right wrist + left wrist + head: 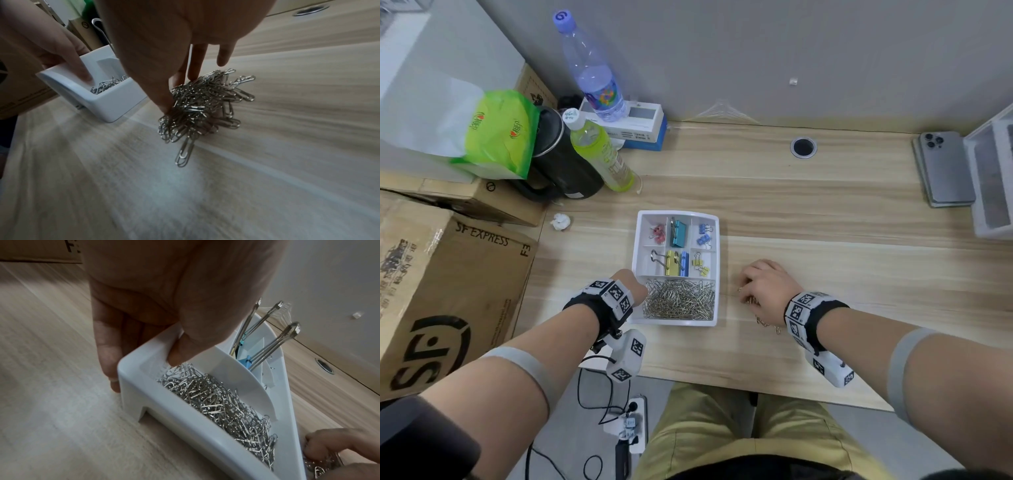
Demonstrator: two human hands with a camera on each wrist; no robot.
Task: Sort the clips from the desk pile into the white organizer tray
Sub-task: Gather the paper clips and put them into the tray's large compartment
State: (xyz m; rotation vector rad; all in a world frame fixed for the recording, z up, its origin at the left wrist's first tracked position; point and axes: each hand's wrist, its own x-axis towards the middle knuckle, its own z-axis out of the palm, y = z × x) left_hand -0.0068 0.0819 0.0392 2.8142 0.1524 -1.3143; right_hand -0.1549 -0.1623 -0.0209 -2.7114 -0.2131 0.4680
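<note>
right hand (164, 53) fingers close around the loose paper clips (205, 105): light, slippery, tangling, best scooped in a bunch. left hand (156, 305) grips the organizer tray (185, 423) rim.

Head view bright, sharp; wrist views dim, edge-blurred.

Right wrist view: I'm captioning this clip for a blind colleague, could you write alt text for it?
The right hand reaches down onto a tangled pile of silver paper clips on the wooden desk, thumb and fingertips touching it. To its left, the left hand grips the corner of the white organizer tray, which already holds paper clips.
</note>
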